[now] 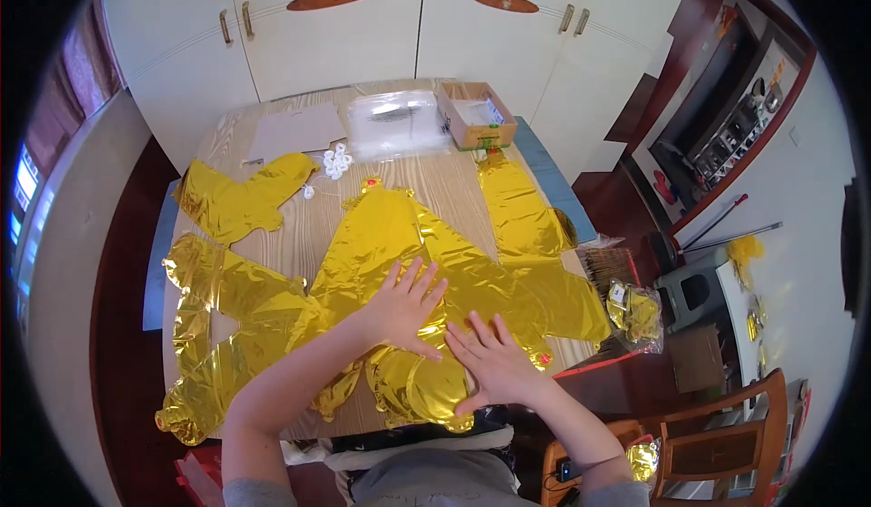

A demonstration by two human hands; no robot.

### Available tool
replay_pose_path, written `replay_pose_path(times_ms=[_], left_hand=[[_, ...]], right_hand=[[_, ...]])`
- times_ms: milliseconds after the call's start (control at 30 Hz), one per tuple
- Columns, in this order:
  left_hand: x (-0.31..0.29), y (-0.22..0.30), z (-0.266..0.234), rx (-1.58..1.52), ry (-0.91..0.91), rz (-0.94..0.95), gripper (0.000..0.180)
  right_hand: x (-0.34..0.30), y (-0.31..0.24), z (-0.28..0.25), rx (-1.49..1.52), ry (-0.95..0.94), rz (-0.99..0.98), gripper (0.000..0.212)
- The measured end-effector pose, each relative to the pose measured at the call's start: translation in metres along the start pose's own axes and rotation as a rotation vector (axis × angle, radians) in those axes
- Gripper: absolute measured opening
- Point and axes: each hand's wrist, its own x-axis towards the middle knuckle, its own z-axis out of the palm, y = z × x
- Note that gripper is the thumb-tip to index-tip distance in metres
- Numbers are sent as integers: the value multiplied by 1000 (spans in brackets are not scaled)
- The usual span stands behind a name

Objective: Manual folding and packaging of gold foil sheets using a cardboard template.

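You appear to be flattening the foil (pixel 363 253), a gold sheet that lies limp and creased on the table (pixel 445 180) in front of you. Your 2 hands are apart but near each other, neither clamped on anything. Your left hand (pixel 399 312) lies palm down with its fingers spread on the middle of the foil. Your right hand (pixel 497 366) is spread the same way just to its right, nearer to you, with its thumb by the rounded lower part.

The next move seems to call for light, flat pressure outward from the middle, with care at the edges: thin foil like this could wrinkle or tear if dragged. More gold pieces lie around it, such as the far-left piece (pixel 236 203) and the right piece (pixel 513 199), so check which layer you press.

As for writing, you get little here. The box (pixel 463 133) at the far side of the table has green print and a blue-and-white label (pixel 494 112), both too small to make out. The clear bags (pixel 399 131) beside it show a dark patch that you cannot tell as print or shadow. Your grey shirt (pixel 426 484) carries dark lettering, partly cut off by the lower edge. No brand can be made out.
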Motion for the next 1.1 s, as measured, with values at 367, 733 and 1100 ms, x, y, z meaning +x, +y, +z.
replay_pose_path(times_ms=[367,733,1100], left_hand=[[-1,1,-2,-18,-41,-22,130],[-1,0,1,-36,15,-3,128],[-4,-2,3,-70,60,3,127]], right_hand=[[-43,-9,8,4,109,-148,77],[-50,-19,52,173,558,-219,24],[-52,-11,43,281,461,-273,20]])
